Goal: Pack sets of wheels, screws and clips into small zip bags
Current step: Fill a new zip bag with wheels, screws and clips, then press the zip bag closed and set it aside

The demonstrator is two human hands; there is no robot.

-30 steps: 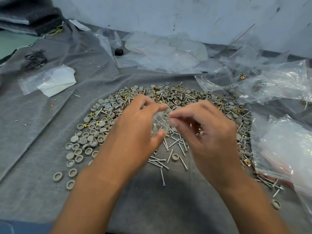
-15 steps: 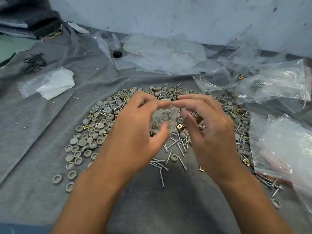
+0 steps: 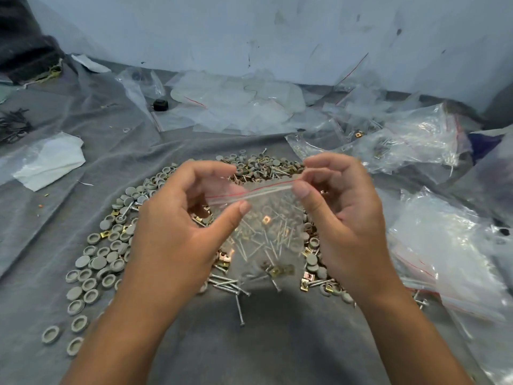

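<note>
Nearest me, a single long silver screw (image 3: 239, 312) lies on the grey cloth (image 3: 263, 351) between my forearms. Above it I hold a small clear zip bag with a red line along its seal (image 3: 266, 218) stretched between both hands over the pile. My left hand (image 3: 177, 234) pinches the bag's left end between thumb and curled fingers; my right hand (image 3: 347, 218) pinches the right end of the seal the same way. Through the plastic I see silver screws and a brass-coloured square clip, though whether they are inside the bag or in the pile behind it I cannot tell. Under and around my hands spreads the heap of round grey plastic wheels (image 3: 97, 262), mixed with more screws and brass clips (image 3: 306, 276). To my right lie large crumpled clear plastic bags (image 3: 449, 245). Further left rests a white folded paper in a clear sleeve (image 3: 52, 162). Beyond the pile lie flat clear bags (image 3: 236, 107) beside a small black cap (image 3: 160, 104), near the pale wall (image 3: 249, 31).
</note>
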